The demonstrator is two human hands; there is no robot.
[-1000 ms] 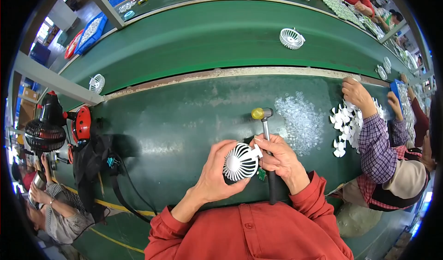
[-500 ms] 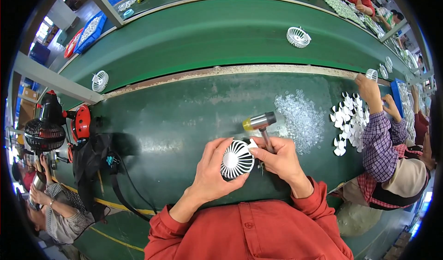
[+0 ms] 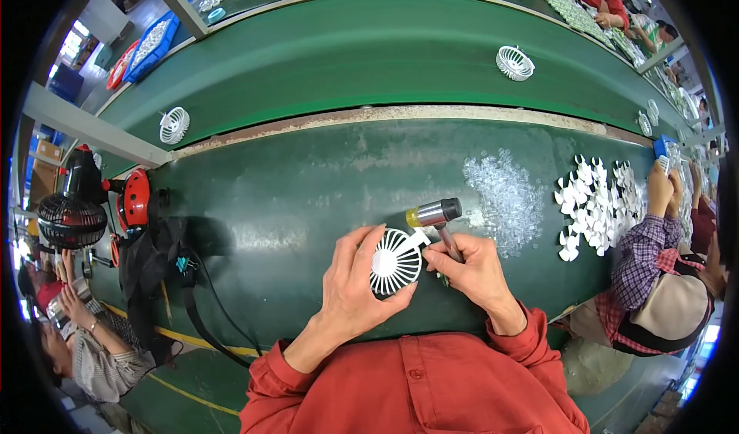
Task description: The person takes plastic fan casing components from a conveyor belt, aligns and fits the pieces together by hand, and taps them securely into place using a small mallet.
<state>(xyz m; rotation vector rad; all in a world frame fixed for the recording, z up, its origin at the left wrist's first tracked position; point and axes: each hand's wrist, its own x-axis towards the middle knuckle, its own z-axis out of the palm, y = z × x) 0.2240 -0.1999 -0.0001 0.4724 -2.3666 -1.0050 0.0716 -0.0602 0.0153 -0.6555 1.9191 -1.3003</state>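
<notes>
In front of my red shirt, my left hand (image 3: 348,286) is closed round the rim of a round white fan grille (image 3: 386,263). Its slotted face is up, and a short white arm sticks out toward the upper right. A two-faced mallet (image 3: 435,214) is in my right hand (image 3: 476,271), with a yellow face on the left, a black one on the right and a metal middle. My right fingers wrap its handle, close beside the grille's short arm. Thin wire ends show under those fingers; what they join is hidden.
Small clear plastic pieces (image 3: 504,199) lie in a heap to the right, then a pile of white fan blades (image 3: 589,203). A co-worker's checked sleeve (image 3: 639,249) is beyond. A green conveyor (image 3: 346,56) carries white grilles. At left stand a black fan (image 3: 73,220) and black bag (image 3: 150,261).
The grille in my left hand has turned, so its arm now shows, and my right thumb is off it. Grilles on the conveyor moved right. The co-worker's hands shifted right, away from the blades.
</notes>
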